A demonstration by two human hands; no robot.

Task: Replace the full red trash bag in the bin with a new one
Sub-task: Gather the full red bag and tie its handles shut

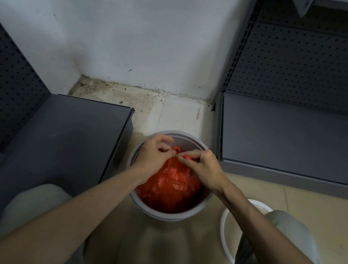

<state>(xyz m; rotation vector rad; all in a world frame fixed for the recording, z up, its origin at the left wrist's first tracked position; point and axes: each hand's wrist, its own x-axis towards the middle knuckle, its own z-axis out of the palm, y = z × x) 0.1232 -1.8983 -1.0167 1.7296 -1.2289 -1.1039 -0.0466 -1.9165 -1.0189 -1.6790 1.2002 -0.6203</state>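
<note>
A round grey bin (149,212) stands on the tiled floor between two shelf units. Inside it sits a full red trash bag (171,188), its top gathered into twisted ends above the rim. My left hand (154,153) pinches one red end at the bag's top. My right hand (201,167) pinches the other end right beside it, fingertips nearly meeting over the bin's middle. Both forearms reach in from below and hide parts of the bin's rim.
A white ring-shaped rim or lid (225,227) lies on the floor to the bin's right, partly under my right arm. Dark grey shelf bases stand at the left (66,138) and right (291,138). My knees flank the bin. A white wall (137,36) is behind.
</note>
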